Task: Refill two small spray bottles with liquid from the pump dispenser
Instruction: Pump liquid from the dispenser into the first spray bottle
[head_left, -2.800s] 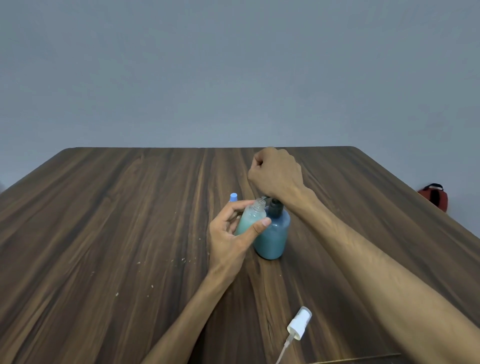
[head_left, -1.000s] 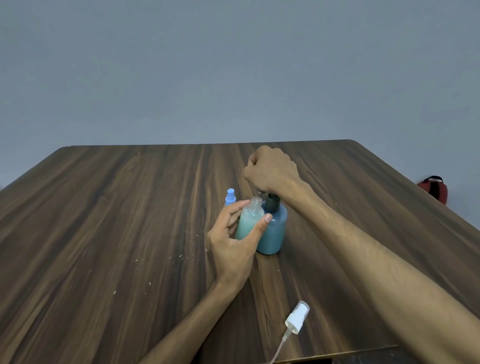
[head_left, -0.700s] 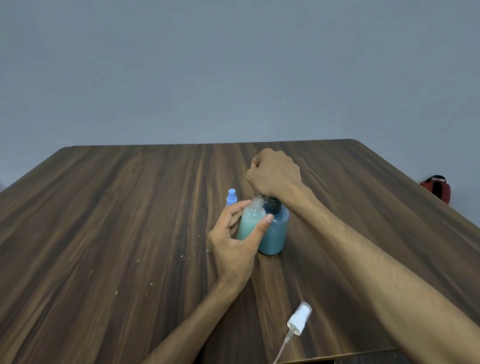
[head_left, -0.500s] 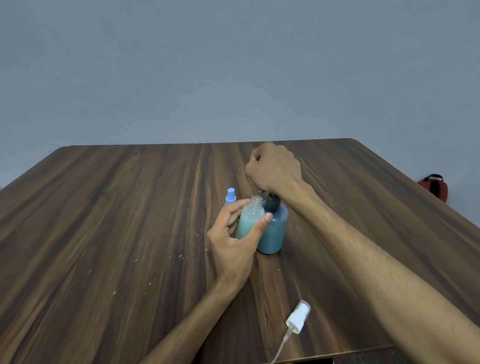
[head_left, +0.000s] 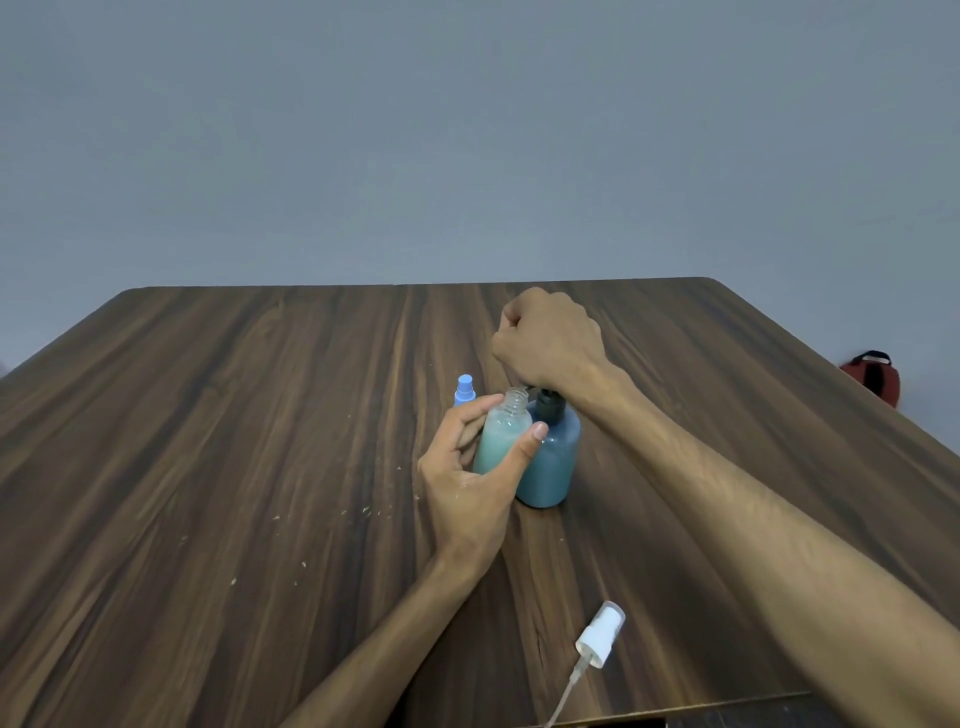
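A: Hands? Left hand wrapped around an uncapped spray bottle, neck under the spout.

B: Right hand fisted atop the pump dispenser, upright on the surface. Spray cap lying nearer.

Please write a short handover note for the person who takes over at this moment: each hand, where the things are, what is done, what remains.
Left hand: holds the open small bottle, partly filled with pale liquid, neck beside the dispenser's nozzle.
Right hand: closed in a fist on top of the pump dispenser, which stands on the table.
Spray cap with its tube lies near the front edge.
Second small bottle, blue cap on, stands behind the left hand.
Done: first bottle opened, filling under way.
Left: finish filling, refit the cap, refill the second bottle.
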